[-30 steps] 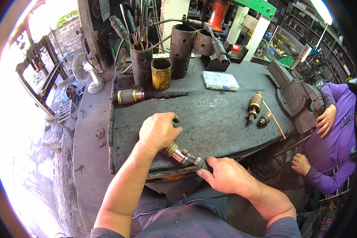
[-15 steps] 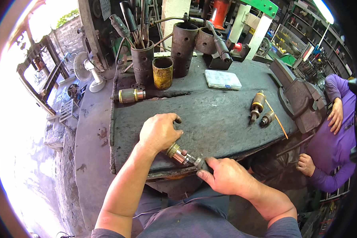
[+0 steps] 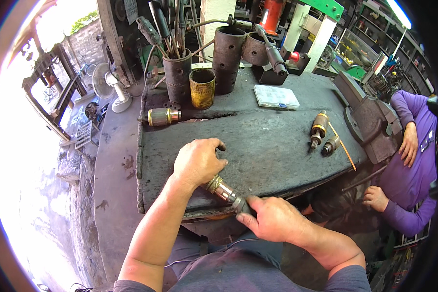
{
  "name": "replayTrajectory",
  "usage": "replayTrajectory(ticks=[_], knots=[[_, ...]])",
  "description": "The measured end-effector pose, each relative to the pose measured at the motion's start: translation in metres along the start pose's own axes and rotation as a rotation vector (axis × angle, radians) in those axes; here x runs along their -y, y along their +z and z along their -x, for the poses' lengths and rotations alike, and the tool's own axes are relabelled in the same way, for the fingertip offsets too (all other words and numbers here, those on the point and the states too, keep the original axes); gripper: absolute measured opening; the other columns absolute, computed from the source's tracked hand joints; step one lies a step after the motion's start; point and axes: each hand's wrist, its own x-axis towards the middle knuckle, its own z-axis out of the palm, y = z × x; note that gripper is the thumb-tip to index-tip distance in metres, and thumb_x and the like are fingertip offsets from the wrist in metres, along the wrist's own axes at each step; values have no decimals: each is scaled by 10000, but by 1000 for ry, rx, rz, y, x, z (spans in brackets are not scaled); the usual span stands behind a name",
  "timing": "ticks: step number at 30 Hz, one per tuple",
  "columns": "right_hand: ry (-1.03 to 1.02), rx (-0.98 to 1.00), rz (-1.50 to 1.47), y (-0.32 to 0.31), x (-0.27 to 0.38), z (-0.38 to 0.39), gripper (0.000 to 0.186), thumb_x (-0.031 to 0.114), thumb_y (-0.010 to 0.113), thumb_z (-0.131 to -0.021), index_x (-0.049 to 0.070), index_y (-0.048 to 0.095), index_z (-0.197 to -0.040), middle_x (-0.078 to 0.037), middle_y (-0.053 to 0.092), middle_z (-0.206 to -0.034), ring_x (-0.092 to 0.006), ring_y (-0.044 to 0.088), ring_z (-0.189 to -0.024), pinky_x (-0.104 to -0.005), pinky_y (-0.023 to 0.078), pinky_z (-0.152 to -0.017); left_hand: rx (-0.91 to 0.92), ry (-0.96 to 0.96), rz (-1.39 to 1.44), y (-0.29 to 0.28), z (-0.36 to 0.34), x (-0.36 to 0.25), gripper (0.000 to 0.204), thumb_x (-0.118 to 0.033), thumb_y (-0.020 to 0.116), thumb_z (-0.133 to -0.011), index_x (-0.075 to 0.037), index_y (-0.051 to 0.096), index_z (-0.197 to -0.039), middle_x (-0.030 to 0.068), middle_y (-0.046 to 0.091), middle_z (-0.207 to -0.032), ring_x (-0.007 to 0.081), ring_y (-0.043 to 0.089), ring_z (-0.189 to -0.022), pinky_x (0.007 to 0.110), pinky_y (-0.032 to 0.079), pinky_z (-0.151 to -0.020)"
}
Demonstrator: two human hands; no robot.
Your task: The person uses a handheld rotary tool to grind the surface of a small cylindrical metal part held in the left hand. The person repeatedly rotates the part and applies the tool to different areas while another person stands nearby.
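1. Grey floor [image 3: 114,194] spreads down the left side toward glaring daylight; loaded shelves [image 3: 404,44] stand at the far right.
2. A dark, scuffed workbench [image 3: 267,146] fills the middle, its near edge just in front of the wearer.
3. A co-worker [image 3: 409,180] in purple sits or stands at the right edge; which, I cannot tell.
4. A heavy bench vise [image 3: 374,121] occupies the bench's right end.
5. Along the back stand dark metal tubes [image 3: 228,58], one holding tools, and a shorter yellow tin [image 3: 202,90].
6. The left hand [image 3: 198,160] is curled palm-down, thumb and forefinger parted; whether its other fingers grip, I cannot tell. The right hand [image 3: 277,219] pinches with thumb against fingers.
7. Between the hands, over the bench's near-left part, is a wound metal cylinder [image 3: 224,191] with a shaft. Its long axis slants from beneath the left hand, which hides one end, down and rightward to the right hand. Two similar cylinders lie well apart: one back left [image 3: 163,117], one toward the vise [image 3: 319,125].
8. Smallest, a dark grey end piece [image 3: 241,204] sits in line with the shaft, held in the right hand's pinch.
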Motion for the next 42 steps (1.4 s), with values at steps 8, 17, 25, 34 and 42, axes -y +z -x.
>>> replayTrajectory(ticks=[8, 17, 25, 34, 42], knots=[[35, 32, 20, -1, 4, 1, 569, 515, 658, -1143, -51, 704, -1182, -301, 803, -929, -530, 799, -915, -626, 642, -842, 5, 9, -6, -2, 0, -1, 433, -321, 891, -927, -139, 846, -1318, 131, 870, -1137, 359, 815, -1154, 483, 636, -1057], [11, -28, 10, -2, 1, -1, 564, 515, 660, -1145, -46, 699, -1176, -312, 797, -922, -532, 794, -904, -636, 634, -838, 8, 13, -5, -1, 0, 0, 429, -324, 886, -931, -141, 846, -1317, 139, 869, -1154, 365, 813, -1160, 487, 636, -1058], [61, -3, -28, -12, -5, -5, 560, 515, 652, -1153, -43, 702, -1155, -320, 784, -889, -564, 777, -923, -651, 615, -850, -38, 25, 5, 4, -1, 2, 448, -340, 909, -890, -147, 865, -1292, 148, 867, -1095, 365, 830, -1086, 478, 648, -1014], [56, 9, -61, -10, -9, -7, 563, 517, 659, -1147, -45, 701, -1160, -331, 786, -909, -571, 774, -932, -656, 612, -852, -50, 34, -8, 4, -3, 3, 435, -338, 915, -889, -157, 871, -1281, 142, 865, -1088, 359, 831, -1070, 475, 651, -1002], [63, 31, -82, -13, -4, -5, 548, 502, 670, -1141, -44, 713, -1172, -321, 798, -939, -565, 778, -925, -640, 624, -853, -3, 8, 4, 0, -1, 0, 442, -318, 887, -927, -133, 846, -1326, 147, 869, -1150, 367, 816, -1161, 478, 638, -1054]])
